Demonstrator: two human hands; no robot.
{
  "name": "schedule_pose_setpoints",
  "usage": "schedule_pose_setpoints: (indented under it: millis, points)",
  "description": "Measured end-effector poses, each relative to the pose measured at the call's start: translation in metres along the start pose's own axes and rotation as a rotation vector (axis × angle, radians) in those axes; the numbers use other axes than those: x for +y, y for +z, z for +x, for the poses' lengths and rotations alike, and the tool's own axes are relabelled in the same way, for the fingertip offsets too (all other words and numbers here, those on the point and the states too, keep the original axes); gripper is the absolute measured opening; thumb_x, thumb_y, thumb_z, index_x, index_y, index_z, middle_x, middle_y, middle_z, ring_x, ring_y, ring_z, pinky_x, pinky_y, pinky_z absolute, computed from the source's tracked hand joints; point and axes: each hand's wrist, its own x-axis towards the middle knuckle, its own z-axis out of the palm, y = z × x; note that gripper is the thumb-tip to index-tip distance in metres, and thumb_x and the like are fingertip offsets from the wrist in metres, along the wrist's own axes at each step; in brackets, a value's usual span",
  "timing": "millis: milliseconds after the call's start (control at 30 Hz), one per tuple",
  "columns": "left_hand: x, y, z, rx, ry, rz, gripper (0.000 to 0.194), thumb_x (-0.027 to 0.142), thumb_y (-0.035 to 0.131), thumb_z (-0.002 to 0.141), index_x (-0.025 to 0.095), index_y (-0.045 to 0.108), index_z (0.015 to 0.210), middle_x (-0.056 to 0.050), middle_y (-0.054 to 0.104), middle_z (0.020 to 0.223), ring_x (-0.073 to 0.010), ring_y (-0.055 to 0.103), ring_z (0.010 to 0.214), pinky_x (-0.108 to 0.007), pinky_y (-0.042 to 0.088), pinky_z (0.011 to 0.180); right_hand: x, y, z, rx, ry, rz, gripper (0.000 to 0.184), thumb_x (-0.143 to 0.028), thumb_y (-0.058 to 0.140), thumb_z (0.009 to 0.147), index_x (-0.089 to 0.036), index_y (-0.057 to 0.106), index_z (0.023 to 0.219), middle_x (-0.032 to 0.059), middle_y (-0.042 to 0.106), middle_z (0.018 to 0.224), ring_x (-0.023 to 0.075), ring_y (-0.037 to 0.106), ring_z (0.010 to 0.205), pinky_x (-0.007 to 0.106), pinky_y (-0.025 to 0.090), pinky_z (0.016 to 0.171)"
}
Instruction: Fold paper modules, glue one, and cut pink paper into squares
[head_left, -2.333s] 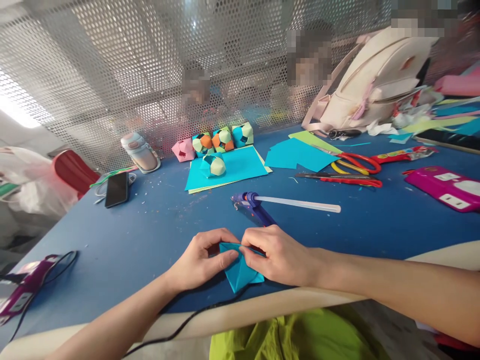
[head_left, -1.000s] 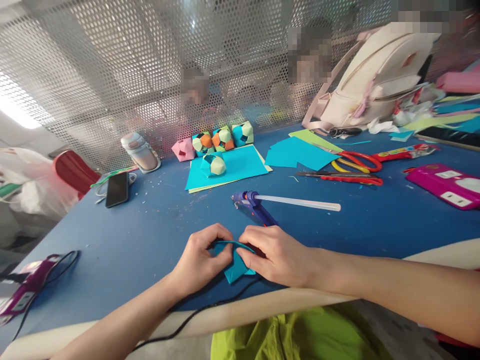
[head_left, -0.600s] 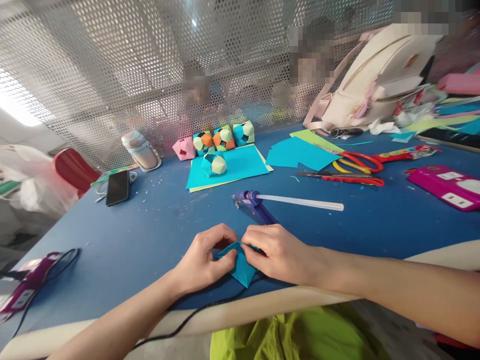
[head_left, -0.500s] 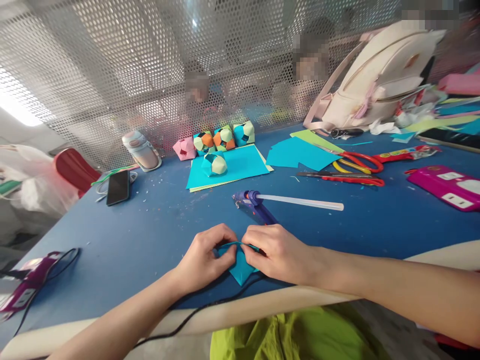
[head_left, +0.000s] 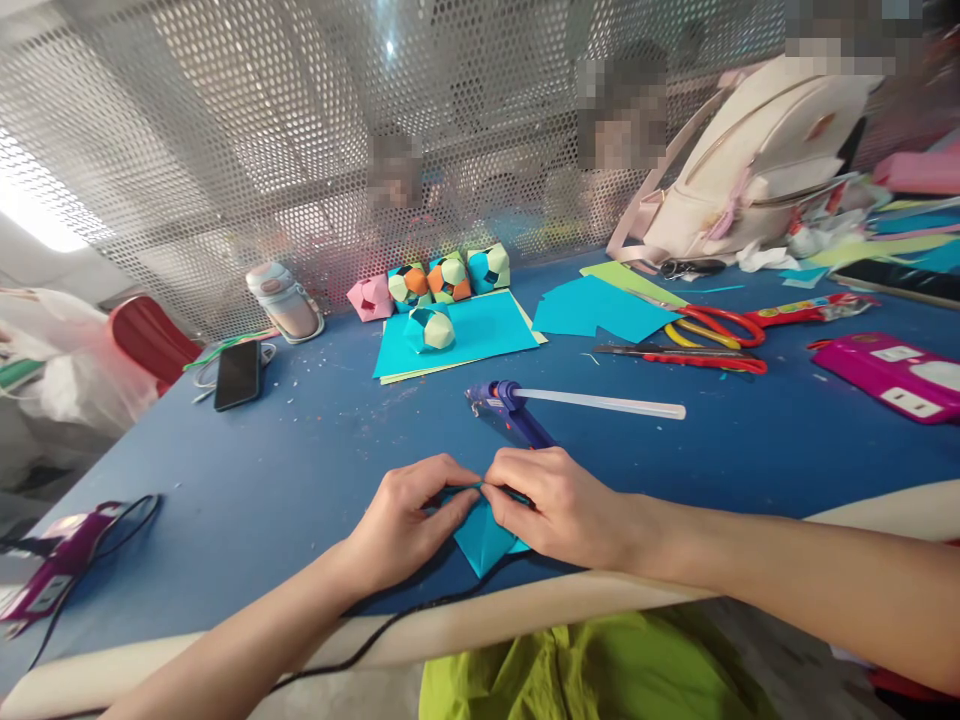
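A folded piece of blue paper is pinched between both hands near the table's front edge, one pointed corner aimed toward me. My left hand grips its left side, thumb and forefinger meeting at the top edge. From the right, my right hand pinches the same top edge, its fingertips almost touching the left ones. The fingers hide part of the paper. Just beyond them lies a purple hot glue gun with a long translucent glue stick sticking out to the right.
Several folded paper balls sit at the back by blue sheets. Right of them lie scissors, a utility knife and a magenta power strip. A phone and bottle are left. A black cable crosses the front edge.
My left fingertips have slid slightly right along the paper's top edge, closer to my right fingertips. More of the paper's lower corner shows. The glue gun has not moved.
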Motion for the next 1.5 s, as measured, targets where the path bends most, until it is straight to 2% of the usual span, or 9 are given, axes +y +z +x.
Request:
schedule_pose_setpoints:
  millis: [233,400,533,767,933,1133,1300,1400,1500]
  points:
    - [0.000,0.001,-0.006,0.031,0.043,0.050,0.012,0.015,0.051,0.085,0.020,0.061,0.091,-0.001,0.068,0.081,-0.0102,0.062,0.070,-0.020,0.049,0.064,0.000,0.000,0.002,0.045,-0.001,0.044,0.020,-0.014,0.045,0.088,-0.020,0.045,0.070,-0.0025,0.046,0.061,0.0101,0.042,0.055,0.023,0.032,0.053]
    - [0.001,0.002,-0.003,-0.017,-0.092,-0.057,0.017,0.013,0.050,0.079,0.019,0.055,0.094,0.000,0.067,0.084,-0.0111,0.063,0.075,-0.021,0.051,0.069,0.003,0.002,0.000,-0.018,0.014,0.007,0.020,-0.015,0.044,0.089,-0.020,0.046,0.069,-0.0020,0.046,0.061,0.0109,0.044,0.055,0.024,0.033,0.054]
    - [0.001,0.000,-0.001,-0.069,-0.118,-0.162,0.014,0.015,0.049,0.079,0.018,0.054,0.092,0.000,0.066,0.082,-0.0114,0.062,0.074,-0.022,0.051,0.068,0.004,0.003,-0.002,-0.039,-0.003,-0.041,0.020,-0.015,0.043,0.089,-0.020,0.047,0.071,-0.0008,0.049,0.063,0.0119,0.045,0.057,0.025,0.033,0.055]
    - [-0.003,0.002,-0.001,0.082,-0.182,-0.144,0.002,0.018,0.052,0.078,0.019,0.054,0.079,0.000,0.063,0.074,-0.0112,0.059,0.067,-0.021,0.047,0.060,0.000,-0.003,0.001,-0.091,0.079,0.051,0.020,-0.028,0.040,0.095,-0.019,0.048,0.078,-0.0001,0.051,0.068,0.0117,0.046,0.060,0.024,0.036,0.057]
    - [-0.004,0.003,0.002,0.248,-0.230,-0.217,0.004,0.017,0.053,0.074,0.019,0.050,0.074,-0.001,0.064,0.079,-0.0120,0.060,0.073,-0.023,0.048,0.065,-0.002,-0.003,0.002,-0.127,0.117,0.029,0.018,-0.034,0.052,0.088,-0.020,0.046,0.080,-0.0014,0.049,0.069,0.0114,0.043,0.056,0.024,0.034,0.052]
    - [-0.003,0.004,0.004,0.127,-0.309,-0.325,0.013,0.017,0.053,0.075,0.020,0.040,0.073,-0.001,0.067,0.087,-0.0114,0.059,0.075,-0.022,0.045,0.063,0.002,0.000,0.001,-0.059,0.114,-0.010,0.009,-0.025,0.050,0.090,-0.018,0.050,0.084,0.0003,0.054,0.072,0.0119,0.049,0.060,0.025,0.038,0.056]
    - [-0.006,0.007,0.002,-0.007,-0.358,-0.270,0.012,0.017,0.049,0.078,0.019,0.050,0.089,0.002,0.062,0.078,-0.0092,0.051,0.061,-0.020,0.039,0.053,0.009,0.002,0.001,0.016,0.042,-0.027,0.006,-0.021,0.047,0.093,-0.019,0.052,0.091,0.0029,0.059,0.081,0.0145,0.057,0.072,0.027,0.044,0.065]
    - [-0.006,0.006,0.003,-0.054,-0.295,-0.207,0.028,0.014,0.046,0.078,0.020,0.056,0.104,-0.001,0.065,0.094,-0.0135,0.059,0.081,-0.023,0.046,0.068,0.008,0.002,0.001,0.009,0.031,0.000,0.006,-0.022,0.047,0.094,-0.019,0.052,0.096,0.0044,0.060,0.086,0.0156,0.059,0.078,0.028,0.046,0.069]
    - [-0.004,0.002,0.005,-0.054,-0.261,-0.200,0.030,0.013,0.043,0.078,0.020,0.060,0.103,-0.001,0.066,0.097,-0.0154,0.059,0.090,-0.026,0.047,0.079,0.003,0.000,0.001,-0.043,0.063,0.035,0.013,-0.027,0.049,0.093,-0.018,0.050,0.102,0.0047,0.059,0.088,0.0146,0.056,0.075,0.027,0.046,0.067]
